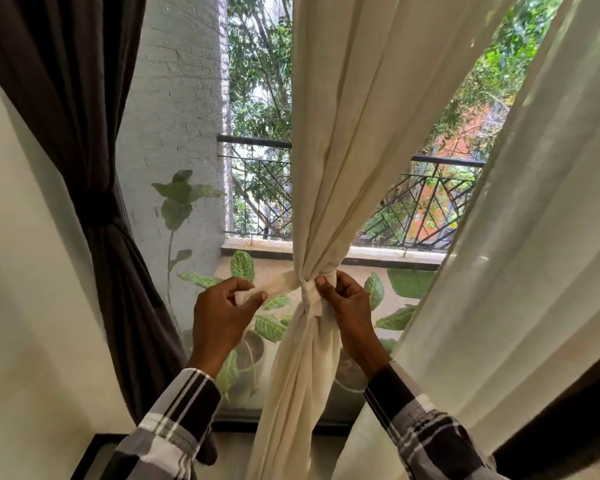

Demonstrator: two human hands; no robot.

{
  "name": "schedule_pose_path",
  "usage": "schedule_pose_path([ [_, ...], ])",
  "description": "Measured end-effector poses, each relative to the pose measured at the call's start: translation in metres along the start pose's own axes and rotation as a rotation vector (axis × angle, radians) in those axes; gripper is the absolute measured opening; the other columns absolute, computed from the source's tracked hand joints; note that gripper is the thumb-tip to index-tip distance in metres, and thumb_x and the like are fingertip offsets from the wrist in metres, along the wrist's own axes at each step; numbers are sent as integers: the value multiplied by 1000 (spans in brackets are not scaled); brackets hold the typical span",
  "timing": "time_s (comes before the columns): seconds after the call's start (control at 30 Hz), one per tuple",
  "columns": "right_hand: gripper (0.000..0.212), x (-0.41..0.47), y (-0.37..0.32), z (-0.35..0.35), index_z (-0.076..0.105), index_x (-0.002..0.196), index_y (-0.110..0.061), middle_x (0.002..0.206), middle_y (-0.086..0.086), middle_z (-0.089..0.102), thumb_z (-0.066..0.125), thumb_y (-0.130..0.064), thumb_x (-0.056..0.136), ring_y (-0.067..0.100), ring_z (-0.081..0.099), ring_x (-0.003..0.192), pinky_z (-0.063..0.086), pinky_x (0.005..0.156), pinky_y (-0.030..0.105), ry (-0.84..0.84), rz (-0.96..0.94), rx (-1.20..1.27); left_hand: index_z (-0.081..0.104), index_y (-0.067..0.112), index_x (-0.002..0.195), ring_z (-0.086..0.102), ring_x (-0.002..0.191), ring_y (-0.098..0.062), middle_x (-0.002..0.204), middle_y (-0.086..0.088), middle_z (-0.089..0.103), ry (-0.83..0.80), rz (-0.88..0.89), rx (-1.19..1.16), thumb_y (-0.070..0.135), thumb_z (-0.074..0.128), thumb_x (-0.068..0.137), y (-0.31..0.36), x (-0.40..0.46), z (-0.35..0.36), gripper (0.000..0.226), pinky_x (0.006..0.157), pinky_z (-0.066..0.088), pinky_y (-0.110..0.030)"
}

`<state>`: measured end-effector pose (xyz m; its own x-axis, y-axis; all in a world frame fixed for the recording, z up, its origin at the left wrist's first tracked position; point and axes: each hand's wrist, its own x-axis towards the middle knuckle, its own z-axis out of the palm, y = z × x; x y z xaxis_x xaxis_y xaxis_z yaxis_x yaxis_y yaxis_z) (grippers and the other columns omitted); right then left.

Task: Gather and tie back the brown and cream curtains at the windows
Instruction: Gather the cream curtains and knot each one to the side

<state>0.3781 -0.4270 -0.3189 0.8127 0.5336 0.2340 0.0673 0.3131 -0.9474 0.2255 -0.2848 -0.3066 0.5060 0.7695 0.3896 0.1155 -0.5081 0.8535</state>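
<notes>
Tie strip (pixel 281 285) pinched by left hand (pixel 222 313); right hand (pixel 347 306) fingers grip cream curtain (pixel 329 188) knot.

light: daylight is pouring in through the window (pixel 257 98) — bright, slightly blown out | interior: wall (pixel 21 237) is sitting in soft shade | optics: wide-angle bending is curving the edges — centre is staying sharp

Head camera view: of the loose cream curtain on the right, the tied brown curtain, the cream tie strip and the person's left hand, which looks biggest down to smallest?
1. Loose cream curtain, though it hangs nearest the camera.
2. Brown curtain.
3. Left hand.
4. Cream tie strip, partly hidden by the hands.
</notes>
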Motion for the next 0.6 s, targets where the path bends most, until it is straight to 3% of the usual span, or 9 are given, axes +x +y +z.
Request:
schedule_pose_path([
  [0.1,23,2,2,2,71,110,-4,104,12,75,70,-6,87,18,70,90,57,79,30,-4,-30,-41,68,23,77,61,59,-5,66,11,65,13,97,90,24,81,74,6,-7,12,14,53,52,-29],
  [0.23,26,5,5,-2,72,109,-8,106,11,75,75,-7,84,28,70,98,56,90,45,-47,-41,-88,65,23,77,61,62,-9,69,8,65,-35,144,80,18,77,71,7,-15,35,15,58,54,-38],
  [0.4,27,5,2,-7,73,109,-9,106,9,75,76,-6,82,31,70,103,55,92,48,-72,-69,-155,64,20,78,56,57,-13,65,6,60,-36,163,23,14,75,71,18,-23,58,15,56,51,-38],
  [0.6,28,3,4,-9,73,110,-9,106,10,75,76,-6,82,32,70,102,56,90,50,-38,-65,-149,64,17,87,58,66,-14,80,3,62,16,179,31,15,74,75,17,-31,72,16,60,52,-33],
])
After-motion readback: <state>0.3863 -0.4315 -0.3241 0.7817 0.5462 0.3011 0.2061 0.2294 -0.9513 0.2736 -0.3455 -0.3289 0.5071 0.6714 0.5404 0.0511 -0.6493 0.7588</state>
